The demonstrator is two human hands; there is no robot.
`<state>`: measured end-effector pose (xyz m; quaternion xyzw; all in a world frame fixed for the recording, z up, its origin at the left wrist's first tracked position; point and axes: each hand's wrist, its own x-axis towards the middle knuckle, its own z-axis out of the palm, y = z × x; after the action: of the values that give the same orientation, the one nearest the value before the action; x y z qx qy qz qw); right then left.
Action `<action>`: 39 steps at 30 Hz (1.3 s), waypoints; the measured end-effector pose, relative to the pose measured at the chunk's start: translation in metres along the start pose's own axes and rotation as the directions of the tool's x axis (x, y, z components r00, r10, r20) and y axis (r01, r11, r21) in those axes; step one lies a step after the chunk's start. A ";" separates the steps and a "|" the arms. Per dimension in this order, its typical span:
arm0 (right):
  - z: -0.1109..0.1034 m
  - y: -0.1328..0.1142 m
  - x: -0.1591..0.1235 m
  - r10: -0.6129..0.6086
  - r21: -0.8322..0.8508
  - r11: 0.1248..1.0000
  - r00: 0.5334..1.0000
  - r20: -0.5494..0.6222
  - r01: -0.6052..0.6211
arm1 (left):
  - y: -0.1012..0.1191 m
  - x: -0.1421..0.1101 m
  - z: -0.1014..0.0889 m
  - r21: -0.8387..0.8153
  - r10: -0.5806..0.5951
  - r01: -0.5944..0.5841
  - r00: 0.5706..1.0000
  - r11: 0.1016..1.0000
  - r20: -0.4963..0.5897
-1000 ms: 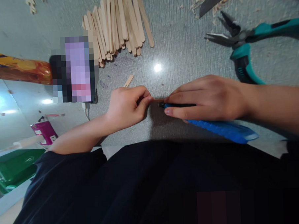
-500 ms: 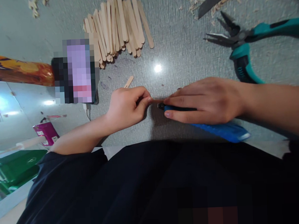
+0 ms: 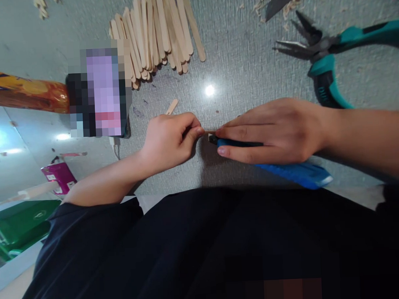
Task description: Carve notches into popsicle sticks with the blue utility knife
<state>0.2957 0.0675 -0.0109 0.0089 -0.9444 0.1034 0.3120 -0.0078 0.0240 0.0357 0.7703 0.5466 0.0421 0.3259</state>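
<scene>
My left hand (image 3: 172, 137) is closed in a pinch on one end of a thin wooden craft stick (image 3: 210, 132). The stick's other end runs under the fingertips of my right hand (image 3: 271, 131). My right hand is closed over a blue tool that looks like a utility knife (image 3: 295, 174), its dark metal tip lying just below the stick. Much of the tool is hidden by my fingers. Just above my left hand, a short piece of craft stick (image 3: 173, 106) lies on the table.
A pile of craft sticks (image 3: 151, 35) lies at the back. Teal-handled pliers (image 3: 322, 47) rest open at right, near a dark flat blade (image 3: 282, 4) and wood shavings (image 3: 300, 2). On the left are a blurred phone (image 3: 104, 92), an orange packet (image 3: 28, 91) and a purple box (image 3: 60, 176).
The gap between my left fingertips and right fingertips has narrowed slightly, with my right hand a little farther left. Both hands keep their grip. The whole view has shifted slightly.
</scene>
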 end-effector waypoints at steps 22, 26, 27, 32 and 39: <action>0.012 -0.002 -0.009 0.093 0.048 0.994 0.992 0.084 -0.097 | 0.001 0.000 0.001 -0.009 -0.005 0.005 1.000 1.000 -0.004; 0.013 -0.001 -0.008 0.100 0.038 0.994 0.992 0.074 -0.103 | 0.001 0.001 0.000 -0.009 -0.016 0.016 1.000 1.000 0.003; 0.014 -0.001 -0.008 0.103 0.038 0.994 0.992 0.066 -0.106 | 0.001 0.001 0.000 -0.011 -0.015 0.015 1.000 1.000 0.001; 0.016 -0.004 -0.006 0.145 0.060 0.987 0.988 0.050 -0.148 | 0.001 0.000 0.001 -0.020 0.001 -0.001 1.000 1.000 -0.009; 0.012 -0.006 -0.002 0.195 0.048 0.979 0.980 0.037 -0.196 | 0.001 0.003 0.000 -0.010 -0.042 0.042 0.999 0.999 0.023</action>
<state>0.2910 0.0586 -0.0204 -0.0743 -0.9427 0.1576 0.2847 -0.0061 0.0263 0.0358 0.7573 0.5585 0.0296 0.3371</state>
